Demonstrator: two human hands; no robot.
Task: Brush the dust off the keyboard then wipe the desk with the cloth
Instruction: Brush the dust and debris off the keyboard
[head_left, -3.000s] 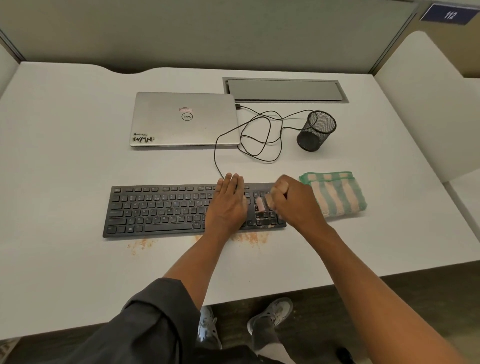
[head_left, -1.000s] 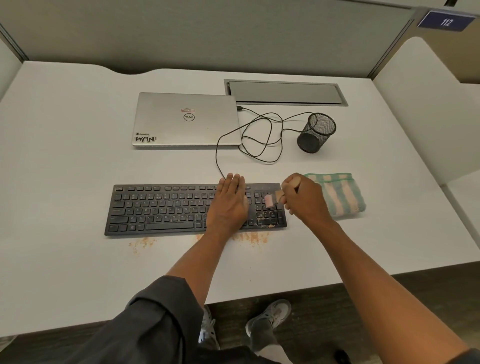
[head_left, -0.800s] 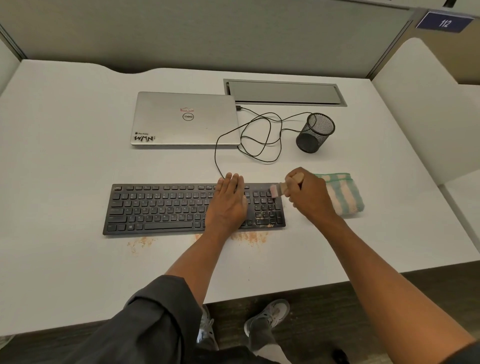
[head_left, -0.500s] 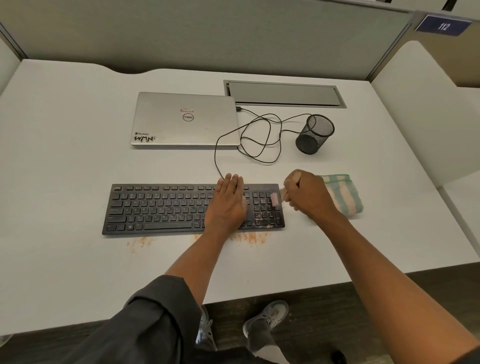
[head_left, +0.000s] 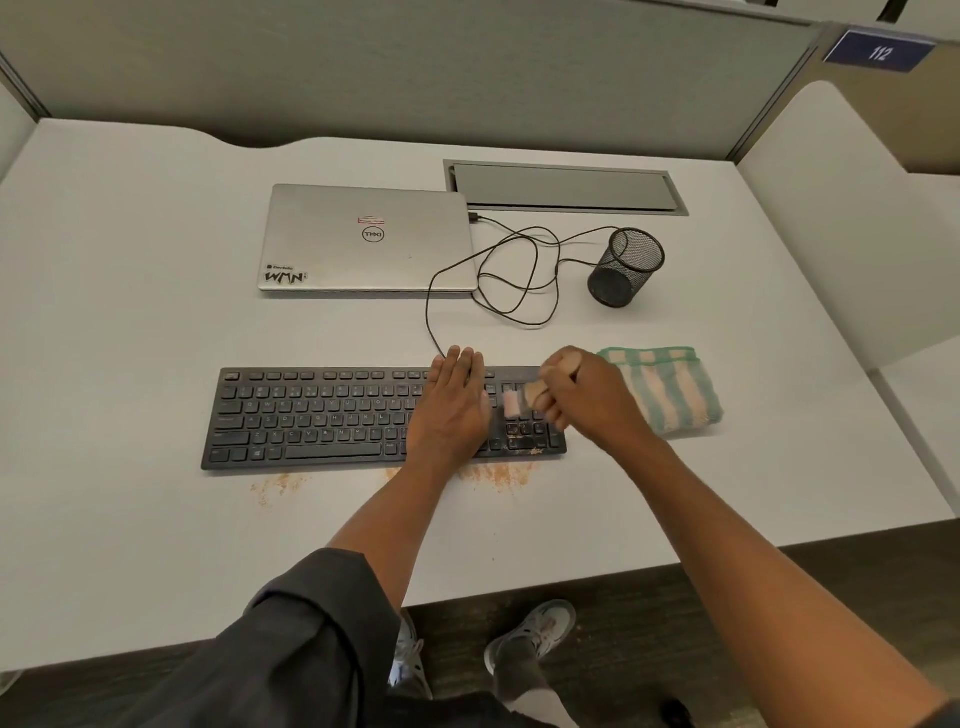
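The brush (head_left: 519, 400) is blurred and half buried in the right hand (head_left: 582, 400), its grip curled tight round the handle, bristles over the number pad of the keyboard (head_left: 322, 421). The left hand (head_left: 452, 410) lies flat, fingers straight, hiding the keys beneath. Half a second ago the brush sat nearer the keyboard's far right corner. The cloth (head_left: 670, 389) lies on the surface (head_left: 130, 338), partly hidden behind that right hand.

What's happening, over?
Left hand flat on keyboard. Right hand grips brush over number pad. Dust on desk; cloth untouched. Nothing blocking.
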